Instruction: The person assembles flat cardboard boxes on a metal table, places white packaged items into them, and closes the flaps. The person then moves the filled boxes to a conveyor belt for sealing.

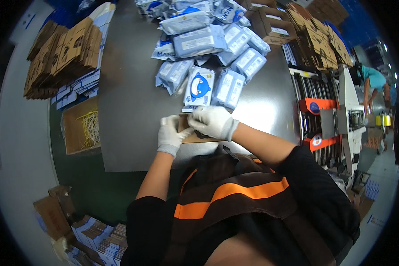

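At the near edge of the metal table [133, 111] I have a small brown cardboard box [198, 139], partly hidden by my hands. My left hand [169, 134], in a white glove, has its fingers closed on the box's left side. Also gloved, my right hand [213, 123] is bent over the far side of the box, fingers closed on it. Just beyond lies a white wipes pack [200, 88] with a blue cartoon whale. Further pale blue wipes packs [199, 41] are heaped behind it.
Flattened cartons [68, 53] are stacked at the left, above a box of yellow strands [88, 126]. Open cartons [272, 26] stand at the far right of the table. A roller conveyor [314, 91] runs along the right, where a person in teal [372, 77] bends.
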